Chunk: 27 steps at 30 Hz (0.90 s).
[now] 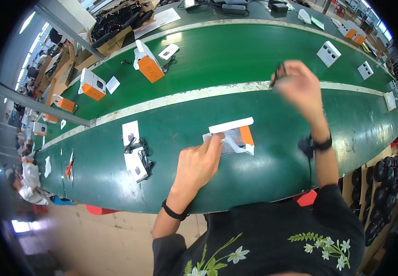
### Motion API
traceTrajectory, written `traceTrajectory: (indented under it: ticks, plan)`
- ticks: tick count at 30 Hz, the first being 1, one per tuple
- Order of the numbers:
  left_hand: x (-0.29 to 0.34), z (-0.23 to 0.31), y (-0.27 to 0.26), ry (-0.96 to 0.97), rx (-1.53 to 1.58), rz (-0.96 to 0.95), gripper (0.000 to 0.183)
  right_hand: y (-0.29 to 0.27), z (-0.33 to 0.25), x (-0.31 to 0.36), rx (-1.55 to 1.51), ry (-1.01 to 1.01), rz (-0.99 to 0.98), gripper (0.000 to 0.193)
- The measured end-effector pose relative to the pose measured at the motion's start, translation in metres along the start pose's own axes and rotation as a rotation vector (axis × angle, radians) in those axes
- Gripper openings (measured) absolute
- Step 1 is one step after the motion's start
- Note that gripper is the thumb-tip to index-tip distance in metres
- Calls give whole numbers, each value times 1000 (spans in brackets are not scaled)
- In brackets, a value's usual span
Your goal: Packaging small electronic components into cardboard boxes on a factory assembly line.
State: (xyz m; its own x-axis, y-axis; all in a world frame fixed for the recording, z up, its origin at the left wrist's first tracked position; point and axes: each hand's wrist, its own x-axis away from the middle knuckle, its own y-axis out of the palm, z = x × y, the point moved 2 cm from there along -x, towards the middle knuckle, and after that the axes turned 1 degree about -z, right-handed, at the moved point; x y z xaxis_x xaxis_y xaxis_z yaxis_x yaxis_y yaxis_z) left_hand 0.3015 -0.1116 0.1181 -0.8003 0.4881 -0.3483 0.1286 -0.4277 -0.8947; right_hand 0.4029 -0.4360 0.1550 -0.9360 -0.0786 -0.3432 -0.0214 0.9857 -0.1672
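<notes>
An open white and orange carton point(246, 135) lies on the green table in front of me, its white flap raised and a clear plastic bag point(232, 143) inside. My left hand point(201, 158) is closed at the carton's left side, fingertips at the opening; exactly what they pinch is partly hidden. Raised over the far rail, my right hand point(300, 87) is smeared by motion, its fingers closed on a small black item point(278, 73) too blurred to name. Left of the carton, black coiled cables point(144, 161) lie by small white boxes point(131, 130).
Beyond a pale rail point(171, 99) runs a green conveyor belt point(217, 55) carrying white and orange cartons point(150, 69) and a white carton point(328, 54). Red-handled scissors point(69, 166) lie at the table's left. A metal post point(47, 106) stands at the far left.
</notes>
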Motion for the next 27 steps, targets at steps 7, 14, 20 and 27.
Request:
traceTrajectory:
  ticks: [7,14,20,27]
  plan:
    - [12,-6,31,-190,328,283,44,133,-26,100,339,-336,-12,22]
    - [16,2,13,-63,45,398,29,125,-14,91,1018,-510,-328,23]
    - [10,-4,9,117,-172,135,37,128,-31,92,840,-538,-253,22]
    - [-6,-5,1,206,116,75,43,141,-8,142,896,-411,-39,48]
